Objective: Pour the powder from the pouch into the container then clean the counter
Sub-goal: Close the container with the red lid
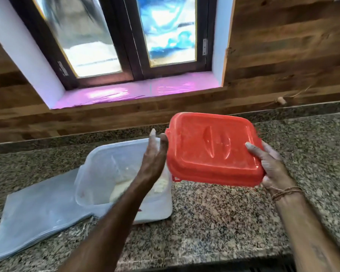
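Observation:
A translucent white container point(98, 173) stands open on the granite counter point(214, 213), with pale powder in its bottom. Left of it lies a flattened clear pouch point(37, 213). A red rectangular lid point(212, 148) is held tilted in the air, to the right of and above the container. My right hand point(271, 167) grips the lid's right edge, thumb on top. My left hand point(155, 152) is at the lid's left edge with fingers nearly straight, touching or almost touching it. Both hands are dusted with white powder.
A wood-panelled wall point(283, 55) with a window point(126, 36) and a pink sill rises behind the counter. The counter's front edge runs along the bottom of the view. A raised granite ledge point(332, 203) sits at the right.

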A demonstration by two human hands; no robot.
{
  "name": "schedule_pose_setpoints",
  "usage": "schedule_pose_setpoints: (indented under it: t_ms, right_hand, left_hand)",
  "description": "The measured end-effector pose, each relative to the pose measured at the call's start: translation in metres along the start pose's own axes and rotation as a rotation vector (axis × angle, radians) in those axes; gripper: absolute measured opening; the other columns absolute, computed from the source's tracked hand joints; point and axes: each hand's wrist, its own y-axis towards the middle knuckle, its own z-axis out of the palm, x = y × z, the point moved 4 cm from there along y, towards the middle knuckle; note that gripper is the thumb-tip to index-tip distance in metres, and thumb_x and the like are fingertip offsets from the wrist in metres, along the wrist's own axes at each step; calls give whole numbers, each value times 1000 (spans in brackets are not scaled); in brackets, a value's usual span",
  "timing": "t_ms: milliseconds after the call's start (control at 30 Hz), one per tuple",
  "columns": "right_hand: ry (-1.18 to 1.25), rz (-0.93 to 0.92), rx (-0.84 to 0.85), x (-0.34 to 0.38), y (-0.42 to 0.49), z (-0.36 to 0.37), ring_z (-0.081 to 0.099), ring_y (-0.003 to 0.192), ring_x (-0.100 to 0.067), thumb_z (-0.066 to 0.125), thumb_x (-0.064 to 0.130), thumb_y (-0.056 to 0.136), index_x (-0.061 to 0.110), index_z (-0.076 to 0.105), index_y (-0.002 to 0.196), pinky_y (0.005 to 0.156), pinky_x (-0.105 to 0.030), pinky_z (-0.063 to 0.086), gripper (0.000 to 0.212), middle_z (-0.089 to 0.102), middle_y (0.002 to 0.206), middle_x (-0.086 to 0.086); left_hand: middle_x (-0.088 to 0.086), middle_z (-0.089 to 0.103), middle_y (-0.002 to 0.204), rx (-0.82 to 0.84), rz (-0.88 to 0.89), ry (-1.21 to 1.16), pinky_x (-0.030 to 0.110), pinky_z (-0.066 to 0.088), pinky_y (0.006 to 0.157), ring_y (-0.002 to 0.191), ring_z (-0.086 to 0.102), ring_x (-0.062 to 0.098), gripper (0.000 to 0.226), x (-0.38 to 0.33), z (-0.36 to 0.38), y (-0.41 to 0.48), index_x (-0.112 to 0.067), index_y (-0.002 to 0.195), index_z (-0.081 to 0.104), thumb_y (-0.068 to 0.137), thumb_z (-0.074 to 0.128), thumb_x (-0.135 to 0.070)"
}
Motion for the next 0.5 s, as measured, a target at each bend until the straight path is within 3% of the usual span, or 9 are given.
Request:
schedule_pose_setpoints:
  t_ms: [67,133,200,367,433,500]
  right_hand:
    - [-28,-3,101,1,-14,43,76,98,-28,75,19,89,20,61,134,76,-47,64,47,76,117,-11]
    - [-61,6,166,-7,-28,86,75,103,-32,77,20,88,21,60,132,84,-55,61,47,75,119,-12]
    - [-114,10,189,-20,-41,127,76,99,-31,79,22,85,22,59,129,78,-49,63,48,75,118,-12]
    - [-351,-57,155,-61,-64,206,73,97,-19,81,29,85,17,51,137,71,-30,63,62,70,115,-3]
    - [-462,-78,98,-78,-66,218,71,95,-16,81,37,84,21,52,132,76,-35,62,58,69,109,2]
    - [-579,-59,80,-92,-67,223,71,96,-20,80,56,76,25,55,122,83,-44,62,61,69,112,-2]
  left_hand:
    - [3,30,167,-37,-15,-127,37,35,116,145,39,17,92,1,-30,0,-29,165,10,90,43,-70]
    - [2,47,154,-123,-34,-188,44,50,109,130,58,20,97,19,-70,-1,-31,163,21,86,68,-65]
    - [2,54,148,-200,-77,-208,49,55,104,122,64,21,102,47,-113,-5,-33,159,29,76,77,-67]
    - [4,56,149,-319,-259,-108,54,52,104,126,62,27,113,113,-184,-23,-38,156,33,62,67,-90]
    - [6,52,154,-326,-301,-54,54,48,110,133,57,31,112,127,-193,-25,-35,158,31,66,62,-90]
    - [10,45,159,-321,-331,3,53,42,115,141,48,34,107,136,-198,-23,-30,160,30,73,59,-84]
